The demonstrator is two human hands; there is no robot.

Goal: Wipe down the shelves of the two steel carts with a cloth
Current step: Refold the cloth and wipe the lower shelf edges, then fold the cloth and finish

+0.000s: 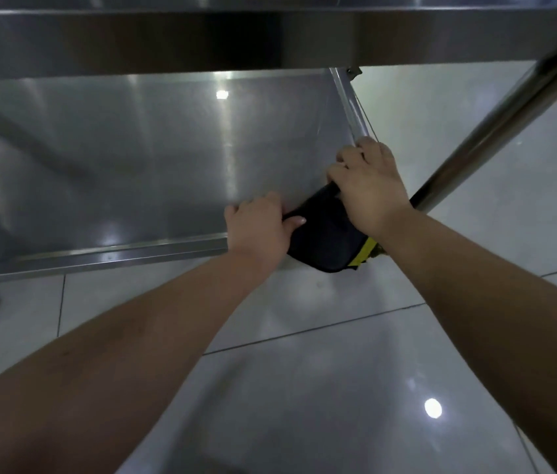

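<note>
The lower shelf [116, 159] of the steel cart is brushed and shiny, and my left grip [256, 227] sits at its front rim, thumb and curled fingers pinching the left edge of the cloth [324, 241]. The cloth is dark, nearly black, with 1 yellow band at its lower right, draped over the shelf's front right corner. My right grip [369, 189] curls over its top edge, holding it, near the cart's round post [495, 128].

Left of the left hand [256, 227] the flat brushed-steel lower shelf [133, 159] lies open, capped overhead by the upper steel shelf's front edge [201, 39]. A slanting round steel post [495, 121] stands just right of the right hand [369, 186], perhaps touching its wrist.
</note>
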